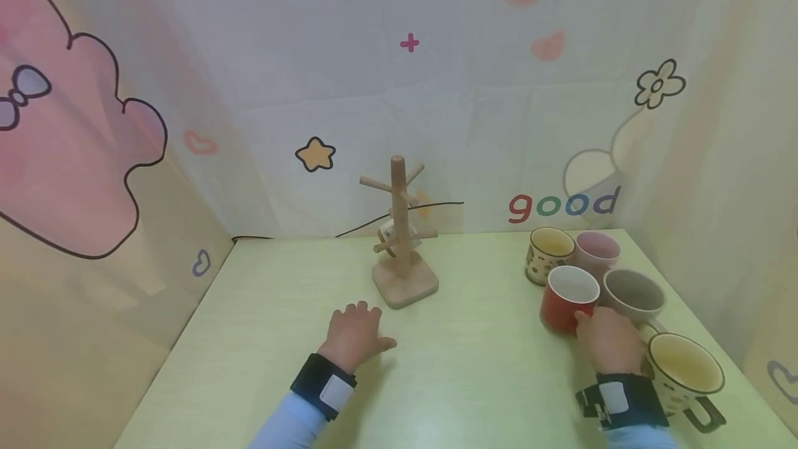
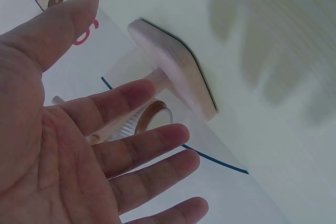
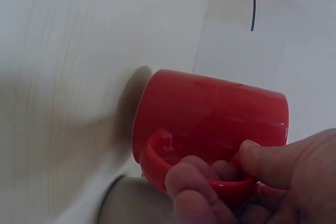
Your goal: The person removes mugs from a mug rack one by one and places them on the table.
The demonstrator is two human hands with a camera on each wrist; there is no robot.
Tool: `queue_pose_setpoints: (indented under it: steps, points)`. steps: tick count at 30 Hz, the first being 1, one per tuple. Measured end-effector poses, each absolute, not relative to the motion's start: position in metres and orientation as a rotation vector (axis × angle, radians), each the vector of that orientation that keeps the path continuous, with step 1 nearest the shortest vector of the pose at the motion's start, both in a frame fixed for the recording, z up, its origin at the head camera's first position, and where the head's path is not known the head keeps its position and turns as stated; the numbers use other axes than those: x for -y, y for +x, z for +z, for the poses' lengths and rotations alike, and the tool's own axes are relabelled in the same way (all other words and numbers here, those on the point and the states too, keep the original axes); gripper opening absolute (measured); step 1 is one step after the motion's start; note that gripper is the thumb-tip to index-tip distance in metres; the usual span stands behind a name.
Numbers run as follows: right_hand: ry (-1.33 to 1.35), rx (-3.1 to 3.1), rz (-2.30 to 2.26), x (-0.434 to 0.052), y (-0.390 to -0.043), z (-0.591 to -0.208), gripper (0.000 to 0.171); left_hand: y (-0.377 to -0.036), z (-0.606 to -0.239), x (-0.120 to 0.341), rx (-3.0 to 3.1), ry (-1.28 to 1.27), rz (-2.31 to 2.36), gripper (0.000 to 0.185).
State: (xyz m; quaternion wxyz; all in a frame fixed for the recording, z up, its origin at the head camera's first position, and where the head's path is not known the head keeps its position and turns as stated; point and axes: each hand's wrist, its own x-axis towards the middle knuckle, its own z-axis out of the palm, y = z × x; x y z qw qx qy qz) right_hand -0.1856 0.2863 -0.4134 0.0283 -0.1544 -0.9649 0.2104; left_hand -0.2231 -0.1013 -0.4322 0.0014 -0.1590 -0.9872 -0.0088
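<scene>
My right hand (image 1: pixel 609 341) grips the handle of a red mug (image 1: pixel 566 303) with a white inside. In the right wrist view, fingers curl through the handle (image 3: pixel 157 166) and the thumb presses near its top. The mug is upright; whether its base touches the table I cannot tell. My left hand (image 1: pixel 353 335) is held palm down with fingers spread, holding nothing, in front of a wooden mug tree (image 1: pixel 400 227). Behind the tree's post, a mug with a brown handle (image 2: pixel 149 116) hangs low, partly hidden.
Around the red mug stand a patterned yellow mug (image 1: pixel 548 251), a pink mug (image 1: pixel 597 248), a grey mug (image 1: pixel 632 294) and a larger cream mug (image 1: pixel 682 369) with a dark handle near the table's right edge. A printed curtain (image 1: pixel 349 40) hangs behind the table (image 1: pixel 262 338).
</scene>
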Motion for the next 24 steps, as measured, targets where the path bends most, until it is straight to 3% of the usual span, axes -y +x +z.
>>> queue_pose_setpoints:
  steps: [24]
  points:
    - [-0.480, 2.976, 0.605, -0.290, -0.187, -0.431, 0.038, -0.222, -0.434, 0.100, 3.094, -0.511, -0.028, 0.056]
